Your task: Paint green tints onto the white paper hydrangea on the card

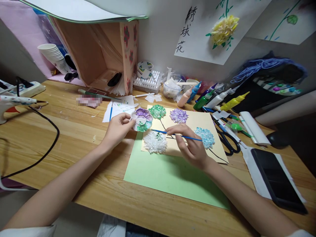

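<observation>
Over the cream card (197,119), right grip (191,144): closed round blue paintbrush (159,131).
Near its tip, left grip (119,126): pinching flower-shaped palette (142,120), I judge for easy reach; contact unclear.

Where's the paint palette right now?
In the head view, the paint palette is just left of centre, held by the left hand, beside the green flower.

The paintbrush (191,137) is blue; the white palette (141,120) is blotched purple, teal and green.

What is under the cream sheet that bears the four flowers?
A green sheet sticks out from beneath the cream sheet along its near edge; whatever else lies underneath is covered and cannot be seen.
</observation>
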Motion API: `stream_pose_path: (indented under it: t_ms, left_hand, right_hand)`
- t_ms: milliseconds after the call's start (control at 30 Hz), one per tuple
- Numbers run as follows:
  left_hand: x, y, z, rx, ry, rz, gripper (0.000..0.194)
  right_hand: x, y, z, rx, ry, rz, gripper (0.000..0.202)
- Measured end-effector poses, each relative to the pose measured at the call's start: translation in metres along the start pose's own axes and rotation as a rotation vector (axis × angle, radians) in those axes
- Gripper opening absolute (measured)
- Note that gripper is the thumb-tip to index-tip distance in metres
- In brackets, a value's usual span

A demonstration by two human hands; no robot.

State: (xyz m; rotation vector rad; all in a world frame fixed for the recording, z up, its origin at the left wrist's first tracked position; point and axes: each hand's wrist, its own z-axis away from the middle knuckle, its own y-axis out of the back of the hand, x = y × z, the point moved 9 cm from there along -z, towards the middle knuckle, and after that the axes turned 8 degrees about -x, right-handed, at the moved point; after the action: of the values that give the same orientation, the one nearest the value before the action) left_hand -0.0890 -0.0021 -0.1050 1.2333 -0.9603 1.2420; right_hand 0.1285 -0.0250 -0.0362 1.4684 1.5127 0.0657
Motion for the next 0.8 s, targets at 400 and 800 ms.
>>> stream_pose_path:
  t_ms: [400,800]
  left_hand:
    - [0.007,0.002,0.001,0.021,0.005,-0.001,0.022]
    - [0.010,0.002,0.002,0.039,0.022,0.015,0.019]
  right_hand:
    - [0.015,0.023,0.012,0.225,-0.082,-0.051,0.019]
    - [0.013,0.016,0.008,0.171,-0.038,0.051,0.015]
